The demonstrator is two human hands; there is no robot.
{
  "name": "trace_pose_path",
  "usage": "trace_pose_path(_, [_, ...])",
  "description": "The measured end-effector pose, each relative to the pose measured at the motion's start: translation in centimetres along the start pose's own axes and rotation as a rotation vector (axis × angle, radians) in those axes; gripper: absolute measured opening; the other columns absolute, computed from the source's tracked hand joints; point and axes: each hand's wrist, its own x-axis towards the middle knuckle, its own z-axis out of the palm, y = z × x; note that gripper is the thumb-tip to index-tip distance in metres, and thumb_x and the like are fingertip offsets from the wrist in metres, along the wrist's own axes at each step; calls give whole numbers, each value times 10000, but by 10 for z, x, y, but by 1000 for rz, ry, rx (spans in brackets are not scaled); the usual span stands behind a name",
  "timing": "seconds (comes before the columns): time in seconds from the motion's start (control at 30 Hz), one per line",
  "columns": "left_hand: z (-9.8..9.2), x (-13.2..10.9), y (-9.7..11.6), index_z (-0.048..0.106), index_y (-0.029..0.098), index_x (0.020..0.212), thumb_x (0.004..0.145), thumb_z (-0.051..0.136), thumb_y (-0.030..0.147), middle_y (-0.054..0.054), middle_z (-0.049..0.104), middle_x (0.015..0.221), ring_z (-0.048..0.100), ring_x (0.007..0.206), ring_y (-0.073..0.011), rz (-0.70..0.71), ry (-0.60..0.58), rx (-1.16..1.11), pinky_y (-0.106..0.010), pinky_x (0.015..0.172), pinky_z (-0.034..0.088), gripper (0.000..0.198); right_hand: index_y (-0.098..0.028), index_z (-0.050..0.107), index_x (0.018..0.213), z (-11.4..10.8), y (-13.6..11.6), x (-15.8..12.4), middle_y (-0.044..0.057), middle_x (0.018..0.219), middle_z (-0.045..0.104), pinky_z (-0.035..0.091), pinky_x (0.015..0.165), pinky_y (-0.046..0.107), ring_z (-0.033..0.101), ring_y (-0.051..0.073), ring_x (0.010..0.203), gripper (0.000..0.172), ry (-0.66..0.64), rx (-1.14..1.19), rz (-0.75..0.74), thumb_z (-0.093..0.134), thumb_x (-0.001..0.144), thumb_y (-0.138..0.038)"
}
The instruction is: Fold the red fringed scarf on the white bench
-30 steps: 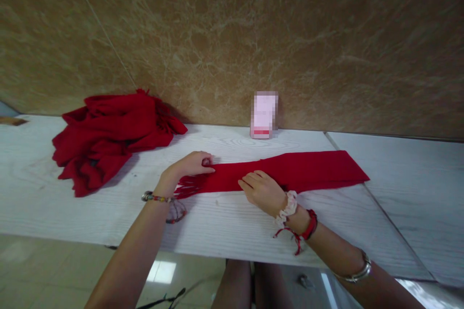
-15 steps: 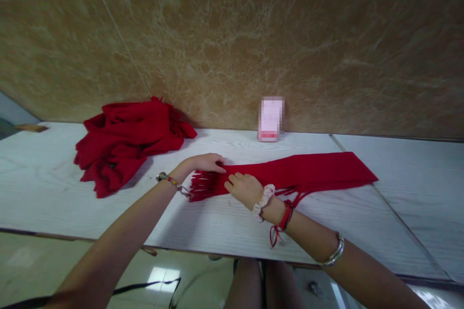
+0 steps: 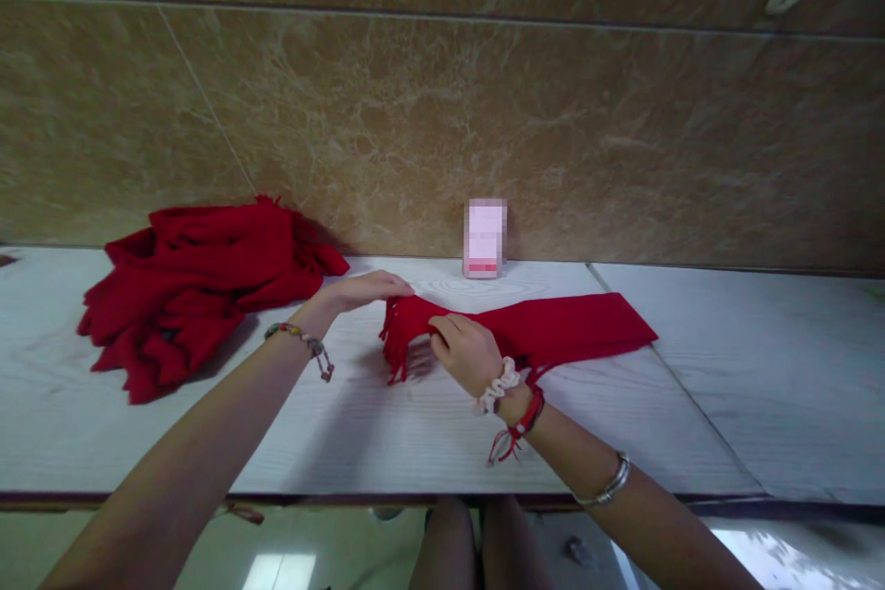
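Observation:
A long red scarf (image 3: 573, 324), folded into a narrow strip, lies across the white tabletop, its fringed end to the left. That end is raised off the surface, with the fringe hanging down and a shadow under it. My left hand (image 3: 366, 289) grips the far edge of the scarf beside the fringe, its fingertips partly hidden by the cloth. On the near edge, a little to the right, my right hand (image 3: 468, 352) is closed on the scarf with bent fingers. More fringe shows under the strip by my right wrist.
A crumpled red cloth pile (image 3: 200, 286) with fringe sits at the left against the brown tiled wall (image 3: 415, 129). A phone-like pink object (image 3: 485, 240), blurred out, leans on the wall. The white tabletop (image 3: 733, 369) ends in a dark front edge above my knees.
The fringed end of the scarf has come up off the table, held by both hands. Its fringe now hangs down instead of lying flat. The camera view has shifted slightly.

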Motion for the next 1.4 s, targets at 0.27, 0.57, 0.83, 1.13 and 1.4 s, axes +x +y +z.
trace_pose_path(0.27, [15,102,132,580,99,793,799,481,242,-28,583,696,529,649,-117,72,7,-453,-283,675,423,174,-198,601,817,-90,85,-26,-17,665,647,489,516,252,586,136,550,148,446,625,518,519,704,-246])
trace_pose_path(0.57, [106,110,132,504,124,1103,841,392,419,-125,497,1154,446,1096,-236,155,278,202,-376,930,339,411,-181,505,588,-92,158,-78,-59,513,580,472,383,179,532,75,398,180,656,1236,1042,665,536,-116])
trace_pose_path(0.83, [158,62,99,260,115,1313,693,602,443,-197,305,1338,314,1224,-287,176,240,74,-430,1001,278,781,-186,475,593,-107,161,-71,-68,561,590,476,449,151,545,52,456,166,681,1378,960,607,630,-94])
trace_pose_path(1.13, [126,102,87,385,171,1245,803,486,249,-34,584,901,559,835,-142,90,32,-484,-280,748,440,460,-192,501,677,-127,157,-52,-62,647,622,459,477,155,571,57,520,119,674,1383,830,588,642,-120])
trace_pose_path(1.4, [141,92,73,454,137,1170,767,525,326,-69,564,978,540,882,-192,36,147,-159,-340,812,419,451,-193,432,568,-93,159,-107,-50,495,565,387,344,161,539,87,378,195,567,1249,1272,590,603,-82])
